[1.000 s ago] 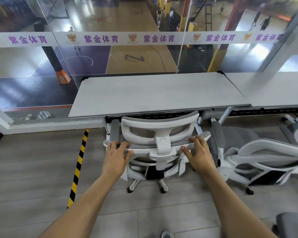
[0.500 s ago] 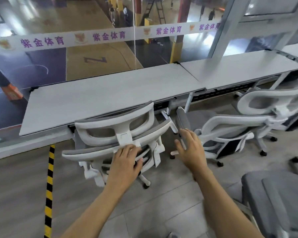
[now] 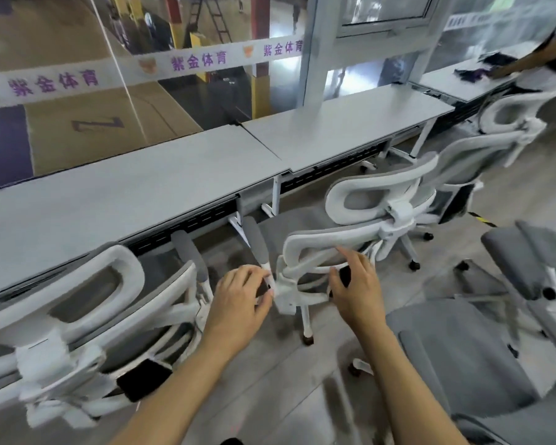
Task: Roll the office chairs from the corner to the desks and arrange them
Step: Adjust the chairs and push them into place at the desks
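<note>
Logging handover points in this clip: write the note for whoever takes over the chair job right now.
Left hand: fingers curled at the left edge of the second chair's backrest frame; contact looks likely, but blur hides it.
Right hand: open, reaching the same backrest, grip not settled.
First chair: tucked at the left desk.
Second chair: in front of the desk seam, angled, not pushed in.
Third chair: near the right desk, also angled.
Grey chair: at lower right, away from the desks.
Left to do: square and push in the second chair, then the others.
</note>
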Available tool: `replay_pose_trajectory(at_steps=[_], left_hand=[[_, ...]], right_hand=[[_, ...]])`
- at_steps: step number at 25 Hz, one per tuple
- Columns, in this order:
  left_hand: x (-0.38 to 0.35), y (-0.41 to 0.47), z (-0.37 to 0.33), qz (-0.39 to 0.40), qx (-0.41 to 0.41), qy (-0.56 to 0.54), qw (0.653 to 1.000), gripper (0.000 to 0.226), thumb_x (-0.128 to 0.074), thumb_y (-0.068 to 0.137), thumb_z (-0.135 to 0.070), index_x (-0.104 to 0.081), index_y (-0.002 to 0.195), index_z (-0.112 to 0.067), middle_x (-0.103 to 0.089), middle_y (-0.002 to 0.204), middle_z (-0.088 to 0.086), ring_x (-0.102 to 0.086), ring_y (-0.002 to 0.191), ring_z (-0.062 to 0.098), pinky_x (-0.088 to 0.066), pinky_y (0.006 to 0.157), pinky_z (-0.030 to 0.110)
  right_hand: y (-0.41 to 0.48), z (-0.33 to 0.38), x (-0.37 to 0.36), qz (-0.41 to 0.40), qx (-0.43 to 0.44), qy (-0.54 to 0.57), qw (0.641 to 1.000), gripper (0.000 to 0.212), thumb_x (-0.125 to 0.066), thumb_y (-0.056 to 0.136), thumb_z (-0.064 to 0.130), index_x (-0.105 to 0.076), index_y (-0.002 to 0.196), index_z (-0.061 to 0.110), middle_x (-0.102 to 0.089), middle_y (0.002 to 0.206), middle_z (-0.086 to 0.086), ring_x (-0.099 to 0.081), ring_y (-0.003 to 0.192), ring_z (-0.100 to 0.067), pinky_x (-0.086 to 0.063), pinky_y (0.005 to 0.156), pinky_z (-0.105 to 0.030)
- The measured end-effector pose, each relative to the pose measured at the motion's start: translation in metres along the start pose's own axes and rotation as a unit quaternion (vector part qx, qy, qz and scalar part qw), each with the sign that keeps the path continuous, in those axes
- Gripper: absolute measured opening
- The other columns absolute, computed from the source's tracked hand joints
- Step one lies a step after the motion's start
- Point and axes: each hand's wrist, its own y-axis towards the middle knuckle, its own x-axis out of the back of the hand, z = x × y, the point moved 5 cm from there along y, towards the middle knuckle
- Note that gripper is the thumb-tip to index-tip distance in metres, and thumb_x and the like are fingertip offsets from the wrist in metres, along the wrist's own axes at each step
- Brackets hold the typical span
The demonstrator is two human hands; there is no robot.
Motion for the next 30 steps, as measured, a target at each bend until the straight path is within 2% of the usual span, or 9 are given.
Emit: replay_pose_trajectory(at_steps=[4,8,12,14,18,21,23,27,30], left_hand=[[-0.035,0.063,-0.024,0.013,-0.017,-0.020,1.000,0.030,-0.053,0.095,-0.038,-0.056,0.124,-0.028,-0.055,0.124,-0.008,-0.048,0.116,0.015,-0.039,0.101,0.032],[-0.075,0.121,-0.043,0.033,-0.046,-0.045,0.997,0.034,-0.052,0.097,-0.039,-0.050,0.130,-0.029,-0.054,0.129,-0.005,-0.050,0.119,0.018,-0.043,0.103,0.035],[-0.126,0.165,-0.056,0.099,-0.036,-0.011,0.994,0.056,-0.029,0.096,-0.056,-0.041,0.143,-0.029,-0.045,0.146,-0.001,-0.042,0.133,0.023,-0.036,0.112,0.043],[-0.145,0.169,-0.056,0.113,-0.026,0.015,0.993,0.064,-0.021,0.093,-0.060,-0.041,0.144,-0.028,-0.047,0.144,0.001,-0.043,0.132,0.025,-0.032,0.114,0.044],[-0.161,0.173,-0.063,0.057,0.036,0.033,0.997,0.058,-0.027,0.095,-0.063,-0.055,0.132,-0.029,-0.060,0.125,-0.003,-0.051,0.120,0.023,-0.032,0.114,0.044],[-0.166,0.167,-0.076,0.022,0.090,0.046,0.995,0.054,-0.031,0.094,-0.065,-0.058,0.127,-0.032,-0.061,0.119,-0.005,-0.051,0.115,0.019,-0.034,0.112,0.039],[-0.174,0.165,-0.090,0.008,0.112,0.048,0.993,0.053,-0.034,0.094,-0.066,-0.060,0.125,-0.032,-0.061,0.117,-0.006,-0.051,0.113,0.019,-0.038,0.108,0.037],[-0.195,0.168,-0.115,-0.024,0.147,0.015,0.989,0.047,-0.043,0.093,-0.063,-0.063,0.123,-0.033,-0.063,0.112,-0.005,-0.052,0.109,0.021,-0.039,0.107,0.047],[-0.203,0.176,-0.121,-0.017,0.154,0.016,0.988,0.048,-0.042,0.094,-0.063,-0.062,0.125,-0.033,-0.063,0.116,-0.004,-0.051,0.111,0.020,-0.039,0.106,0.050]], right_hand=[[0.053,-0.047,0.024,-0.011,-0.044,-0.025,0.999,0.045,-0.058,0.095,0.027,-0.050,0.139,0.029,-0.053,0.137,0.004,-0.044,0.127,-0.018,-0.037,0.107,-0.037],[0.100,-0.087,0.055,-0.052,-0.073,-0.032,0.995,0.039,-0.052,0.098,0.026,-0.052,0.137,0.026,-0.057,0.132,-0.002,-0.049,0.120,-0.026,-0.043,0.101,-0.043],[0.150,-0.143,0.084,-0.049,-0.114,-0.052,0.991,0.041,-0.045,0.102,0.027,-0.048,0.143,0.024,-0.051,0.138,-0.006,-0.046,0.129,-0.030,-0.040,0.106,-0.052],[0.172,-0.169,0.086,-0.024,-0.118,-0.052,0.991,0.044,-0.042,0.103,0.029,-0.042,0.147,0.027,-0.044,0.146,-0.006,-0.041,0.136,-0.030,-0.038,0.109,-0.053],[0.215,-0.206,0.073,0.046,-0.082,-0.065,0.993,0.047,-0.039,0.105,0.030,-0.039,0.151,0.025,-0.030,0.159,-0.012,-0.026,0.148,-0.028,-0.029,0.118,-0.048],[0.222,-0.228,0.065,0.068,-0.027,-0.084,0.994,0.048,-0.032,0.105,0.040,-0.043,0.149,0.024,-0.031,0.159,-0.013,-0.022,0.149,-0.028,-0.022,0.120,-0.046],[0.228,-0.239,0.069,0.082,0.002,-0.065,0.994,0.053,-0.025,0.104,0.044,-0.045,0.148,0.023,-0.032,0.159,-0.015,-0.022,0.149,-0.029,-0.024,0.119,-0.047],[0.257,-0.248,0.085,0.096,0.028,-0.040,0.994,0.049,-0.030,0.102,0.035,-0.049,0.143,0.018,-0.033,0.158,-0.015,-0.023,0.150,-0.028,-0.032,0.115,-0.051],[0.278,-0.258,0.084,0.126,0.036,-0.029,0.991,0.046,-0.038,0.101,0.029,-0.049,0.143,0.015,-0.033,0.157,-0.015,-0.025,0.147,-0.030,-0.031,0.116,-0.051]])
